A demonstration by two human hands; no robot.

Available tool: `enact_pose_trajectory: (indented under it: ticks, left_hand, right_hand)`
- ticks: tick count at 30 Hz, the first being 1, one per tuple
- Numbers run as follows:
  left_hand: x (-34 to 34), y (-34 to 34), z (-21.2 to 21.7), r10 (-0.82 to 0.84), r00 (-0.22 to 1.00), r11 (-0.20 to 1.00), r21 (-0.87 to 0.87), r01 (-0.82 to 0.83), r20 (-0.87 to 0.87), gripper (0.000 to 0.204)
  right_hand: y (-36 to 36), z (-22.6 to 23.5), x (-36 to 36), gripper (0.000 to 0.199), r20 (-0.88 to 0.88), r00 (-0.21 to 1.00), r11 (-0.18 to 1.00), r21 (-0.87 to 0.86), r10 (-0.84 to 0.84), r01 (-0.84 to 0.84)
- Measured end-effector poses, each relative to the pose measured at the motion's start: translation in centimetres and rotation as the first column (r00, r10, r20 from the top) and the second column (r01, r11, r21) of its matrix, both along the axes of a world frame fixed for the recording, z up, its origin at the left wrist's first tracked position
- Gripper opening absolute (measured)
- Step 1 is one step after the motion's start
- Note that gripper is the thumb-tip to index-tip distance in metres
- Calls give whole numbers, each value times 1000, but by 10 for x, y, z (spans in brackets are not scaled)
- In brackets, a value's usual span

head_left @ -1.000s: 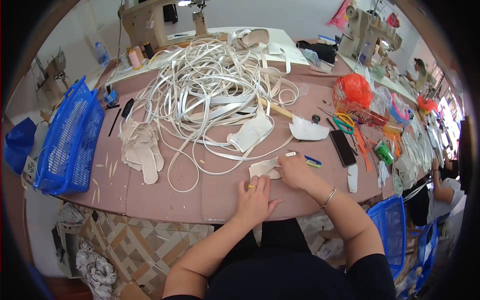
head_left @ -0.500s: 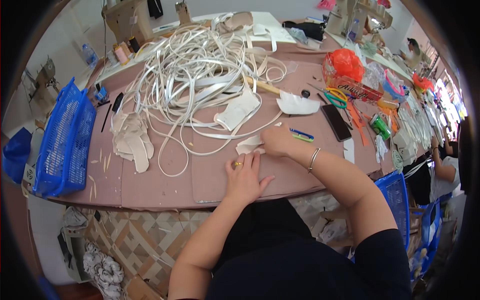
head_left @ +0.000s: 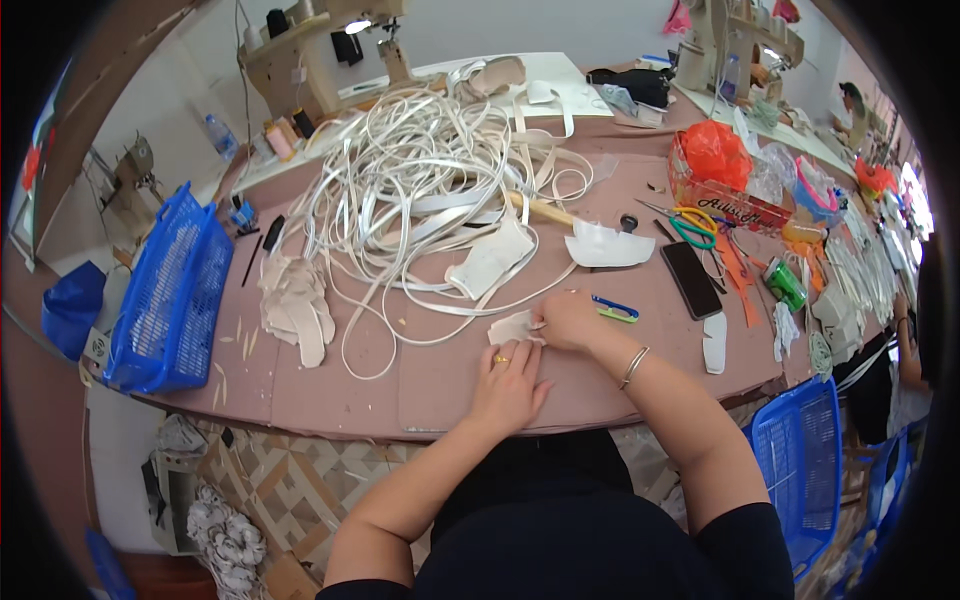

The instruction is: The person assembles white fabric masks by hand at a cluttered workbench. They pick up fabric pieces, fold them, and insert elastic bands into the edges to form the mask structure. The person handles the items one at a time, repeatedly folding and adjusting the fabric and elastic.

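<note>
A small beige piece of sheet material (head_left: 511, 327), perhaps leather, lies on the cloth-covered table in front of me. My left hand (head_left: 508, 388) rests flat at its near edge, fingertips on it and thumb spread out. With bent, closed fingers, my right hand (head_left: 572, 322) grips the right end of the same piece; its fingertips are partly hidden. Just past that hand is a blue and green pen-shaped tool (head_left: 615, 310). Beyond the piece, a larger white-beige cut piece (head_left: 491, 260) lies by a big tangle of white straps (head_left: 420, 170).
On the left stand blue plastic baskets (head_left: 170, 300) beside a stack of beige pieces (head_left: 296, 305). Toward the right lie a black phone (head_left: 690, 281), scissors (head_left: 695, 226), a white curved piece (head_left: 610, 245) and a green can (head_left: 786, 285). A blue basket (head_left: 797, 470) sits below the table's right edge.
The whole view has shifted, so things appear lower and farther right. Both hands stay at the beige piece, the right one still closed at its right end.
</note>
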State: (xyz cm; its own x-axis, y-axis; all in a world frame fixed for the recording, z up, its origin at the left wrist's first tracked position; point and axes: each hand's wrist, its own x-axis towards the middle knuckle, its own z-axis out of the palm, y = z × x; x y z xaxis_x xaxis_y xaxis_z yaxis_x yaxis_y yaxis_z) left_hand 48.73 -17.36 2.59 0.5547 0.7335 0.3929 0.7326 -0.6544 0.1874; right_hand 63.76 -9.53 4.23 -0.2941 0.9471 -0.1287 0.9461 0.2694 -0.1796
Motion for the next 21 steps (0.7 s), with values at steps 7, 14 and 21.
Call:
enact_pose_trajectory:
  ticks: [7,14,21]
  left_hand:
    - [6,0,-1,29,1000,1000,-5,-29,-2,53]
    - [10,-3,-6,30,999,1000,5,-31,44,52]
    - [10,-6,-6,62,998,998,13,-62,5,53]
  right_hand:
    - [-8,27,28,21,-186,972,975,-138,146,-173]
    - [-16,13,19,12,-235,970,997,-56,-60,48]
    - [-10,13,20,19,-79,995,997,-33,65,-68]
